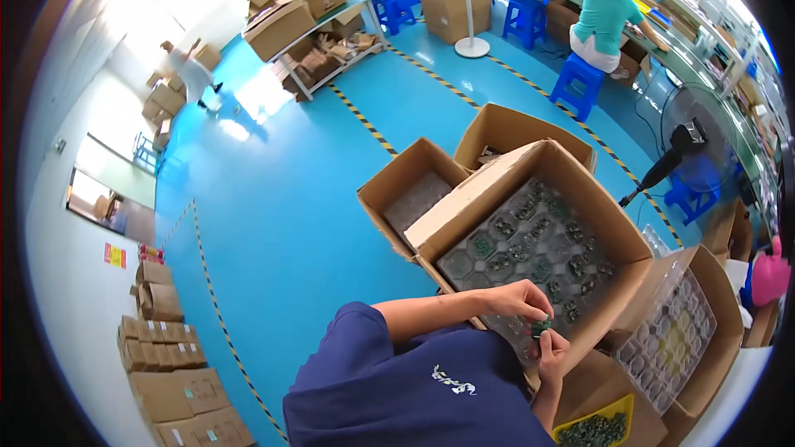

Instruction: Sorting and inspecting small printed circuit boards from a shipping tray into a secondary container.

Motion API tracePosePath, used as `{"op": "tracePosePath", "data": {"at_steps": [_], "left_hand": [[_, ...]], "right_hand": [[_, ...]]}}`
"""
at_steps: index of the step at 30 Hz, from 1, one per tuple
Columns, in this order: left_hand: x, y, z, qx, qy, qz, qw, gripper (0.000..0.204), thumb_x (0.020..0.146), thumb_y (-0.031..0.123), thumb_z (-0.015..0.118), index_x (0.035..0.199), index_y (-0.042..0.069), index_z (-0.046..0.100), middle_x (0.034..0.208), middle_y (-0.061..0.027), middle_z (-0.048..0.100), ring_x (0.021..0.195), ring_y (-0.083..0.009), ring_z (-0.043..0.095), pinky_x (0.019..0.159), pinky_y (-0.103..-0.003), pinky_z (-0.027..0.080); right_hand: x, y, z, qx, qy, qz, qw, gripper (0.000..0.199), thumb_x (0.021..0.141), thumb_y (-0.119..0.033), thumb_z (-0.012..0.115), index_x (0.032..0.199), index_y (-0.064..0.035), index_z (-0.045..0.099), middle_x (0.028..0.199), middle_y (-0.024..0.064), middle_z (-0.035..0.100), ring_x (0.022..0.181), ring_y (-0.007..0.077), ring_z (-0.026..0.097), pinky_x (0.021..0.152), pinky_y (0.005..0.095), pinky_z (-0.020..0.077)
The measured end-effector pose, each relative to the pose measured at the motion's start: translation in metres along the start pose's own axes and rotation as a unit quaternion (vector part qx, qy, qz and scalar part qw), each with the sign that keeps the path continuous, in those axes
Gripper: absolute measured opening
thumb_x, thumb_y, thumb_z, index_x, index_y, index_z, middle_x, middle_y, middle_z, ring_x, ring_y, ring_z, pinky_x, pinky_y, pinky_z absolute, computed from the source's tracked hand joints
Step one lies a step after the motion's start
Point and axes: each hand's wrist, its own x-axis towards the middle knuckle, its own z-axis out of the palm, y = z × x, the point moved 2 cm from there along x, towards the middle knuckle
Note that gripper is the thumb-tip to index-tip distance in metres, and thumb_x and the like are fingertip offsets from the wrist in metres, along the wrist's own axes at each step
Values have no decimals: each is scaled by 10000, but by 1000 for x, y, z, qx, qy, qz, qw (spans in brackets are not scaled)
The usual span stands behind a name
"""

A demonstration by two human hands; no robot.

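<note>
My left hand [520,298] reaches across from the left over an open cardboard box [464,207]. The box holds a clear blister tray [530,248] with several dark green round parts in its pockets. My right hand [551,353] comes up from below and meets the left hand at the box's near corner. Both hands pinch one small dark green part [542,329] between their fingertips, just above the tray's near edge. My dark blue sleeve [356,339] fills the lower middle.
A yellow bin [598,429] of green parts sits at lower right, beside a box with a clear tray [667,339]. Two more open boxes [414,192] stand behind. A floor fan [687,142] is at right. A seated person [603,15] works at a far bench. Stacked cartons [161,339] line the left wall.
</note>
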Motion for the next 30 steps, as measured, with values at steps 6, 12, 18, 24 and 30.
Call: {"op": "tracePosePath", "data": {"at_steps": [6,12,18,24,30], "left_hand": [[-7,-3,27,-210,-33,4,977,198,896,150,624,1046,22,640,855,-3,633,755,-72,579,670,-236,487],[-6,13,47,234,124,170,949,143,839,149,658,963,99,709,844,-45,639,793,-156,572,706,-314,466],[-17,20,59,480,135,247,831,163,721,176,702,874,125,683,1148,-89,567,1096,-304,495,930,-431,357],[4,30,-8,415,217,92,879,285,819,171,657,1056,18,622,1013,-162,630,978,-311,588,881,-385,452],[19,-4,-94,719,126,-126,672,386,718,344,731,904,13,661,934,-186,629,890,-351,609,784,-420,491]], "right_hand": [[-9,14,-15,66,-41,-24,997,316,953,-273,523,993,30,605,848,72,640,528,60,440,489,197,343],[-12,45,1,396,48,56,915,431,900,-292,540,1266,-87,441,1094,90,571,802,156,581,533,265,481],[9,17,28,559,22,96,823,326,982,-324,379,1194,-111,506,1154,69,568,1036,214,573,883,381,489],[-5,38,9,629,41,113,768,254,968,-295,462,884,-83,575,854,61,593,679,142,515,452,206,401],[-12,38,-5,600,121,101,784,142,928,-192,534,977,-63,563,838,40,577,623,107,477,460,204,368]]}}
